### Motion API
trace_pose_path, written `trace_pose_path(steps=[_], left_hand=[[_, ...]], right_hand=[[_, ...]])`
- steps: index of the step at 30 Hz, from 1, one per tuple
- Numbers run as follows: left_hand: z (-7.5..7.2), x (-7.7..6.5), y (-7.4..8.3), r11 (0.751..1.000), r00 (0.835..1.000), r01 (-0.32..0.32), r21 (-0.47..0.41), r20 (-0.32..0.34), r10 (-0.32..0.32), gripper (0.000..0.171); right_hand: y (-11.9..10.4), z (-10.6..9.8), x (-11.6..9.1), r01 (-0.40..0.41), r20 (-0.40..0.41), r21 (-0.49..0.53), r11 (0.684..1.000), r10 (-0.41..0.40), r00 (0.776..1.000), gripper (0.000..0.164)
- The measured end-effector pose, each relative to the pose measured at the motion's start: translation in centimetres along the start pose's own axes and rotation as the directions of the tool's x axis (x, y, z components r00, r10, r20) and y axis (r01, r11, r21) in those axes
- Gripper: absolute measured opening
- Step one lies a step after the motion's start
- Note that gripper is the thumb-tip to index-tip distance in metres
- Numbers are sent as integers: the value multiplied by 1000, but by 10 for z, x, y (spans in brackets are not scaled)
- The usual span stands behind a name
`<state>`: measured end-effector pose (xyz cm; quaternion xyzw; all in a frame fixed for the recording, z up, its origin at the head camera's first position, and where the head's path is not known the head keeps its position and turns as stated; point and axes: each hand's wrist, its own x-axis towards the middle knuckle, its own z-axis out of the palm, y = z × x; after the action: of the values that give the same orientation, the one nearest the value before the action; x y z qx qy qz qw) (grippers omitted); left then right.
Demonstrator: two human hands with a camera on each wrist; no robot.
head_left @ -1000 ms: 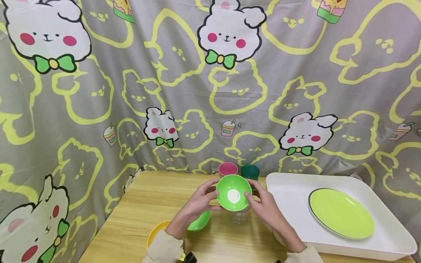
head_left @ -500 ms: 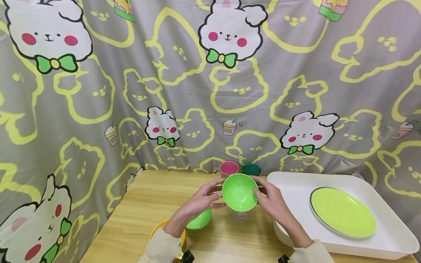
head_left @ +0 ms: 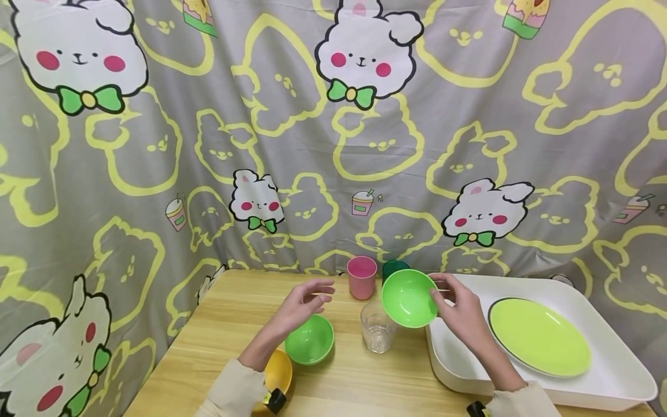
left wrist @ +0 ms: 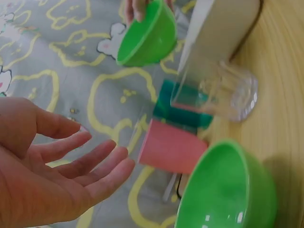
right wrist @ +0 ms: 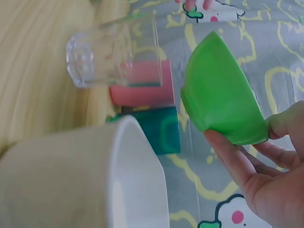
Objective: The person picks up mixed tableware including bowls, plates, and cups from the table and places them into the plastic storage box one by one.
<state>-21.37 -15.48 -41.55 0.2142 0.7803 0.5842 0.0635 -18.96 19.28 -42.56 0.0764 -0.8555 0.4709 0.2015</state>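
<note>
Raised at the white tray's [head_left: 615, 344] far left corner, a round green bowl [head_left: 409, 298] tilts its mouth toward the person, gripped at the rim by the right hand [head_left: 462, 308], the one nearer the tray. The left hand [head_left: 301, 304], well left of the tray, holds nothing, fingers loosely spread. Tray floor shows around a lime plate [head_left: 541, 337]; a clear glass [head_left: 377, 335] stands outside the left wall.

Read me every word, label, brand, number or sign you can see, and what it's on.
No readable text anywhere.
Curtain: tiny marks beside a printed drink, too small to read.
Yellow tag by the left sleeve: any print is too small to read.
</note>
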Motion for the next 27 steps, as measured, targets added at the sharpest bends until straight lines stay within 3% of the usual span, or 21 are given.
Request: trace_pose_path(steps=[7, 14, 22, 27], left_hand=[[-12, 1, -7, 966, 999, -42, 255, 12, 41, 29], [-17, 2, -17, 925, 996, -46, 377, 90, 13, 31], [-27, 5, -32, 906, 978, 1, 423, 188, -89, 35], [-31, 5, -35, 868, 962, 36, 495, 219, -164, 37]], right_hand=[[10, -16, 7, 77, -64, -110, 991, -85, 994, 22], [22, -33, 14, 77, -88, -167, 983, -92, 992, 21], [41, -46, 21, 68, -90, -237, 969, -92, 992, 20], [55, -52, 26, 52, -69, -286, 957, -75, 995, 20]])
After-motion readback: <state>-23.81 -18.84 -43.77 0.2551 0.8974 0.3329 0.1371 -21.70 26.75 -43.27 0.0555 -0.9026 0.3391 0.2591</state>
